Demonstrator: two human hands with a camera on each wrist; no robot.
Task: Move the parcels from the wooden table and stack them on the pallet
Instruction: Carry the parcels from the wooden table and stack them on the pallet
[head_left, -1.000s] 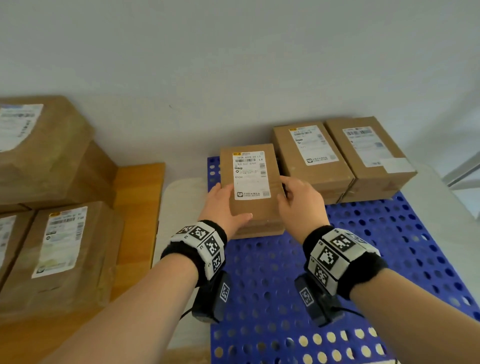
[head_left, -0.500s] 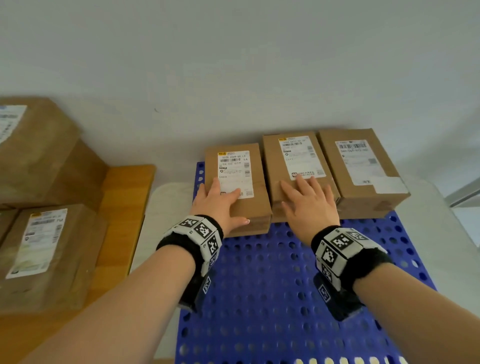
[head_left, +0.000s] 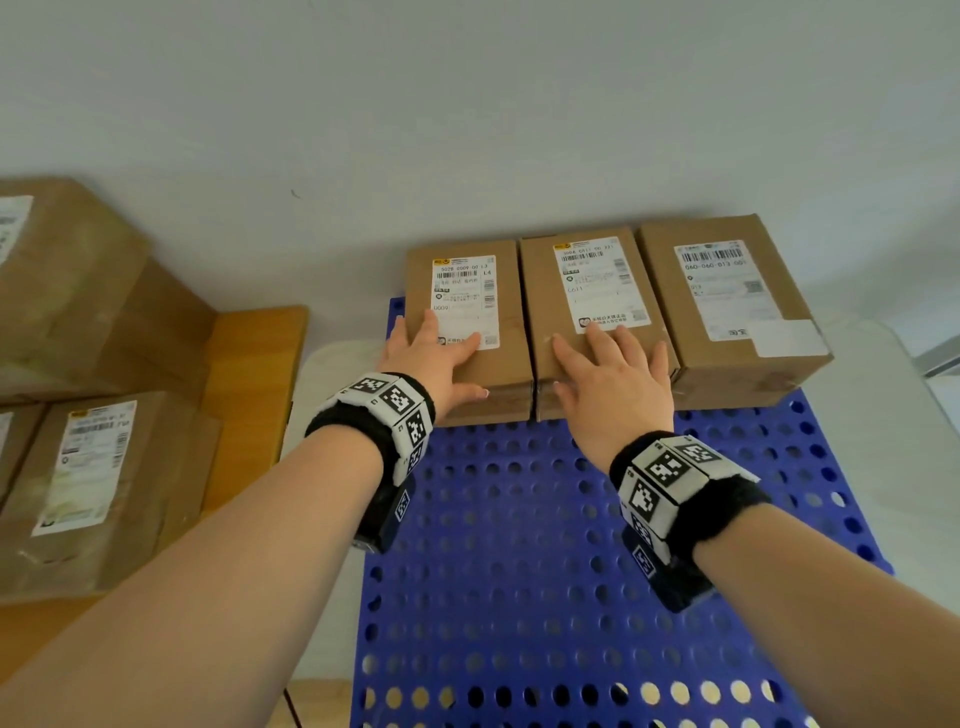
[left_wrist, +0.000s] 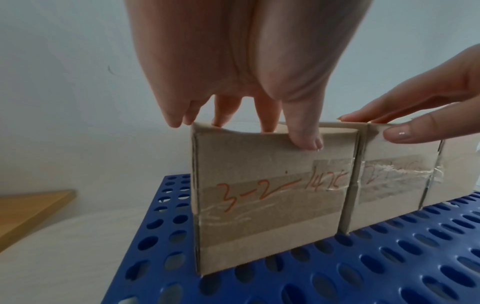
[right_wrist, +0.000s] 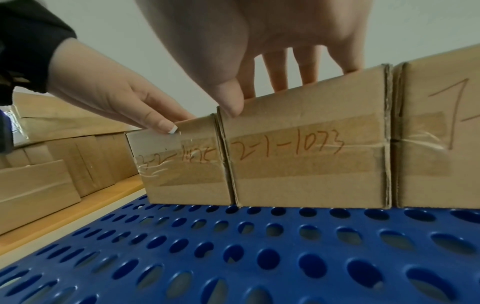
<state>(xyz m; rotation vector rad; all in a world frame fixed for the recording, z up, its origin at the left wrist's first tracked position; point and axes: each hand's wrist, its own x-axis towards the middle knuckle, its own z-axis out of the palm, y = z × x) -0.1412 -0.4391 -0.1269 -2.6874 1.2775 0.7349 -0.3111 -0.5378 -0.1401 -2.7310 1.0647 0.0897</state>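
The left hand (head_left: 434, 358) lies flat on the left parcel (head_left: 467, 322), fingers (left_wrist: 269, 115) straight on its top and the thumb pressed to the front face; it grips nothing. The right hand (head_left: 613, 384) rests the same way on the middle parcel (head_left: 592, 306), fingers (right_wrist: 278, 70) straight, thumb at the front top edge. Red handwriting reads "3-2-1475" on the left parcel's front and "2-1-1073" on the middle one's. A third parcel (head_left: 727, 306) touches the middle one; its label shows "060-060-013 001". All three stand side by side at the back of the blue perforated pallet (head_left: 519, 545). More parcels (head_left: 98, 483) sit on the wooden counter (head_left: 249, 374) to the left.
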